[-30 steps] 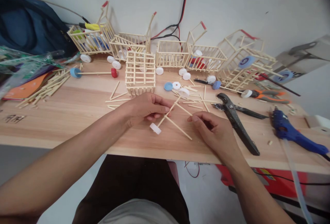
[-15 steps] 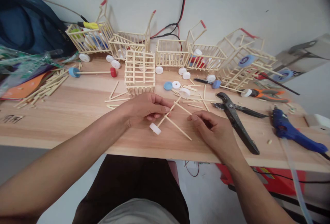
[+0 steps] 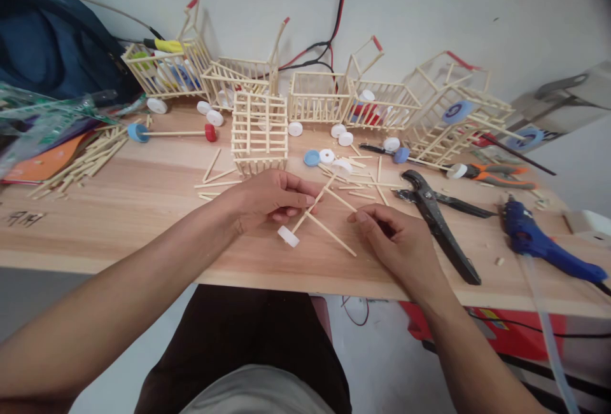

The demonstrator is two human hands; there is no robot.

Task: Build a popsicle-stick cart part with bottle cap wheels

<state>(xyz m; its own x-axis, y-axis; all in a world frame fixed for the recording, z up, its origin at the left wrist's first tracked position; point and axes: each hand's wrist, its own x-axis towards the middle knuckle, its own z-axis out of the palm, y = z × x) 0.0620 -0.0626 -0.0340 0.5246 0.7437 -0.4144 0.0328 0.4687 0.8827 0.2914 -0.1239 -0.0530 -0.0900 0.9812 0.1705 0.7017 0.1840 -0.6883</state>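
Note:
My left hand (image 3: 281, 198) pinches the middle of a thin wooden stick axle (image 3: 299, 224), with its fingers closed. A white bottle cap (image 3: 288, 236) forms a wheel at the near end, and another white cap (image 3: 342, 168) sits at the far end. Two sticks branch off the axle toward the right. My right hand (image 3: 389, 233) holds the tip of the upper side stick (image 3: 340, 199) between thumb and forefinger. The lower side stick (image 3: 331, 234) points toward the table's front edge, its end free. Just behind my left hand stands a stick basket frame (image 3: 259, 134).
Several small stick carts (image 3: 317, 96) line the wall. Loose sticks (image 3: 88, 153) lie at left. A stick with blue and red caps (image 3: 172, 134) lies nearby. On the right are a black cutter (image 3: 442, 229), orange-handled pliers (image 3: 501, 175) and a blue glue gun (image 3: 548, 242).
Both hands keep their grips almost unmoved. The axle piece has tilted very slightly, the free end of its lower side stick a little higher in view.

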